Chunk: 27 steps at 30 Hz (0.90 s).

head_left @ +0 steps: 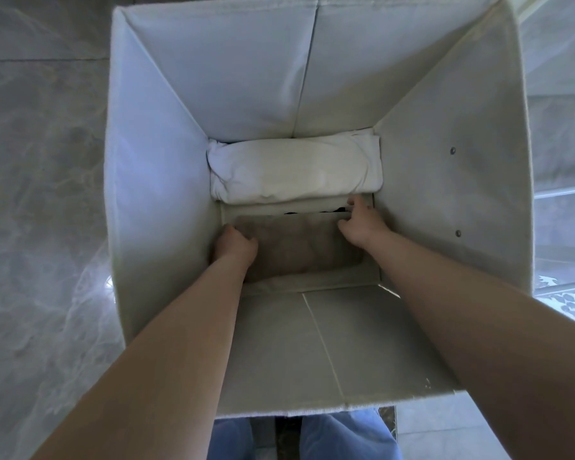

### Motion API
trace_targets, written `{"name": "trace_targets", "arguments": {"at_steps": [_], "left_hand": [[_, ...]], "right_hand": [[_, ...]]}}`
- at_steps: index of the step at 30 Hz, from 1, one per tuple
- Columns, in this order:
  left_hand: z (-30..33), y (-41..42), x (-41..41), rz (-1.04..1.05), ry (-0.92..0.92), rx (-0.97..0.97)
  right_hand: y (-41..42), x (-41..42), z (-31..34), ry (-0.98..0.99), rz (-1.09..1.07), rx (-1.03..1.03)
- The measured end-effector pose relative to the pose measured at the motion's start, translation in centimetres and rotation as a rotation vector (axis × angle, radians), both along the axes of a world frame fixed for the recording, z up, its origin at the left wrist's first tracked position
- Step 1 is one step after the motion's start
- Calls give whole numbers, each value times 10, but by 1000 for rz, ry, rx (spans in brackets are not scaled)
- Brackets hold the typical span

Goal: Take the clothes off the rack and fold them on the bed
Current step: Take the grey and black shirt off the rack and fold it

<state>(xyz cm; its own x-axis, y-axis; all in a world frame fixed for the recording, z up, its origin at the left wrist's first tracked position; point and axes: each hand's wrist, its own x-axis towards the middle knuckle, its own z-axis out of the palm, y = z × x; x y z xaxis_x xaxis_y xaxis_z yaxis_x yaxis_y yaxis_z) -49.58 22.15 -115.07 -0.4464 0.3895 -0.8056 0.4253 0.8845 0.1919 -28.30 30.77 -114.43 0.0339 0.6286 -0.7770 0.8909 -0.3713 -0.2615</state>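
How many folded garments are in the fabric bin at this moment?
2: a white folded garment against the far wall of the fabric bin, and a brown one nearer, held by left hand and right hand. More may lie hidden underneath.

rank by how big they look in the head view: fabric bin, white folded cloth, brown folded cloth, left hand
1. fabric bin
2. white folded cloth
3. brown folded cloth, partly hidden by the hands, so the gap is unsure
4. left hand

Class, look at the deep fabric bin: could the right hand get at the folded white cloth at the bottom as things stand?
Probably yes. The right hand is already at the bottom, right beside the white cloth, with nothing between them.
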Motion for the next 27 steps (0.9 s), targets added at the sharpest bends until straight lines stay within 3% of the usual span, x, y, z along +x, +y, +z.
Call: {"name": "trace_targets", "arguments": {"at_steps": [7, 12, 18, 27], "left_hand": [[-3, 3, 2, 40, -44, -68], [4, 13, 5, 164, -292, -165], [10, 16, 3, 43, -336, -203], [2, 13, 5, 58, -346, -167]], "right_hand": [[-1, -5, 3, -72, -289, -129], [2, -2, 10, 35, -353, -311], [2, 3, 17, 57, -259, -403], [0, 5, 14, 66, -216, -414]]}}
